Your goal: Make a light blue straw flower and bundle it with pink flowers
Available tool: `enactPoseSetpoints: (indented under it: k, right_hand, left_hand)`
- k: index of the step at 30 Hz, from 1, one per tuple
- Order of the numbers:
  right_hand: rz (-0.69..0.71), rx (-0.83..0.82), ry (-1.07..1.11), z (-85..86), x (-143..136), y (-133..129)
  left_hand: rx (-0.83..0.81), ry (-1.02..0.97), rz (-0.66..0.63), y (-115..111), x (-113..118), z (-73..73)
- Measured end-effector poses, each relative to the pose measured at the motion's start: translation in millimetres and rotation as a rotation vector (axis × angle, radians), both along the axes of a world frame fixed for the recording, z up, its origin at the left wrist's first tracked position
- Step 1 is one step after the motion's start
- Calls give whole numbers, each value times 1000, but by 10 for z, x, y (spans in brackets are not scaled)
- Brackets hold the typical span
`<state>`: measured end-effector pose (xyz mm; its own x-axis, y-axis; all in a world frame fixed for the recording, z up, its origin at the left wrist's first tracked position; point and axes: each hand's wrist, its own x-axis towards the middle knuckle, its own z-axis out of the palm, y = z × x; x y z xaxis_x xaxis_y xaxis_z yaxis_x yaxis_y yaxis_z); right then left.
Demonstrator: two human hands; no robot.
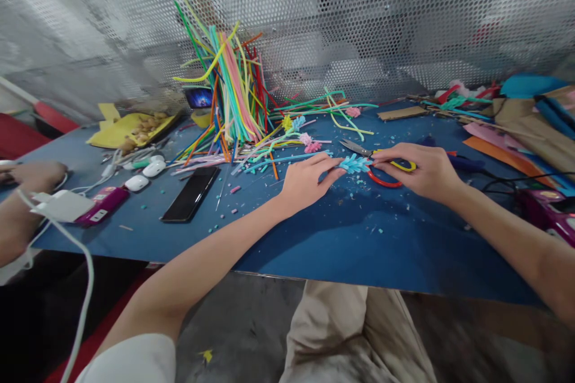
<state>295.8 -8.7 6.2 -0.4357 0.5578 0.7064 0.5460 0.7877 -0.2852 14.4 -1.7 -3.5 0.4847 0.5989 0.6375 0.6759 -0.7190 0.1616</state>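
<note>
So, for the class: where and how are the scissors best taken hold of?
Probably take the scissors by their handles, coming from the right. The blades point left, which puts the yellow loop and red loop on the safer side, and their ring shape suits a thumb and fingers. The right hand holds them at that end.

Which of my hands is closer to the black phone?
Left. Your left hand is to the right of the phone, not touching it, pinching the blue fuzzy piece. Your right hand is farther right, past that piece, holding the scissors.
</note>
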Motion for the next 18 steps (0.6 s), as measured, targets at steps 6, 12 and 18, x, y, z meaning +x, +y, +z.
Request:
enactPoseSetpoints:
  k: [6, 12, 18]
  right_hand:
    - [27, -21, -15, 5, -10, -13]
    - [19, -34, -25, 27, -20, -32]
    - [4, -35, -31, 18, -8, -27]
  left_hand:
    - [-9, -29, -12, -12, 8, 10]
    - [-31, -36, 19, -35, 16, 24]
    - [10, -54, -47, -23, -1, 25]
